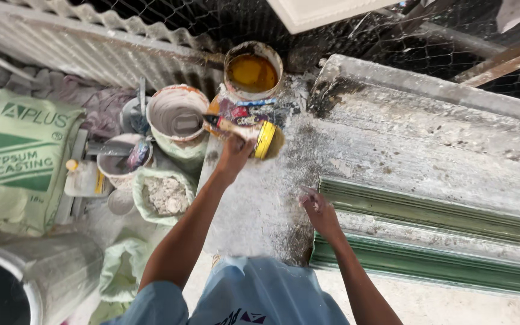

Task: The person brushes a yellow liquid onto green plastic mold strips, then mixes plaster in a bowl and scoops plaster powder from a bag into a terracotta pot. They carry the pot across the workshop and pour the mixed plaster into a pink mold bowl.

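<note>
The left hand [234, 153] reaches forward over the white-dusted table [254, 204] and closes around the handle of a paintbrush [236, 127], which lies tilted across the far left corner of the table. The brush handle is pale and smeared, and its end points toward the white bucket [176, 117] standing just off the table's left edge. Just beside the hand, on its right, a small yellow-rimmed tin [267, 140] lies on its side. Behind it, at the far edge, stands a round can [253, 71] holding a thick orange-yellow liquid, its rim crusted with dried plaster.

The right hand [317, 207] rests near the middle of the table, fingers loosely curled and holding nothing, its fingertips touching the powdery surface beside the left end of a long green moulding [440, 210] with ridged, parallel grooves. The table top is rough, grey and caked in white.

To the left, on the floor, lie a green plaster sack [13, 156] and an open bag of pale lumps [165, 195].
</note>
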